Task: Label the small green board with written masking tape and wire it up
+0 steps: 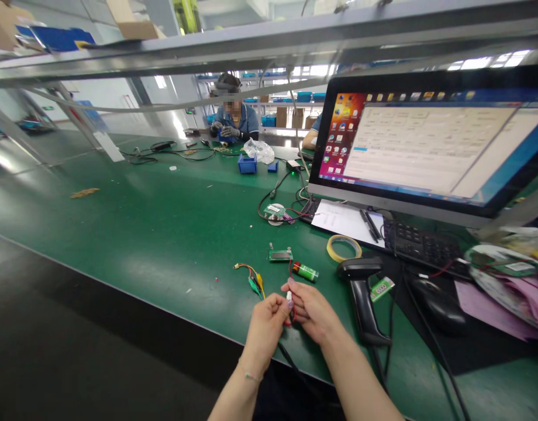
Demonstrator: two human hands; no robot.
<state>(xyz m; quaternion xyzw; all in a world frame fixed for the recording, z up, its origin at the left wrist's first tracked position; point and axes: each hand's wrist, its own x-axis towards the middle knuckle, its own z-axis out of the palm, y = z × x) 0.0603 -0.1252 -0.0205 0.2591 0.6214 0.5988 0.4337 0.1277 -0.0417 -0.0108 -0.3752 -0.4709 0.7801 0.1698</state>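
My left hand point(269, 318) and my right hand point(310, 307) meet near the table's front edge, fingers closed around a small white connector point(289, 296) with red wires. Which fingers grip the plug and which the wire is partly hidden. A red lead runs up from there toward a small green circuit board point(280, 255) with a dark display. Beside that board lies a green battery point(306, 271) with a red end. Just beyond my left hand rest alligator clips in green point(254, 285) and yellow point(260, 285), on thin wires.
At right stand a barcode scanner point(363, 298), a roll of yellow tape point(344, 248), a mouse point(438, 307), a keyboard point(422, 242) and a monitor point(427, 146). A round board with wires point(275, 213) and a blue bin point(247, 164) lie farther back. Across the table sits a person point(236, 117) wearing gloves.
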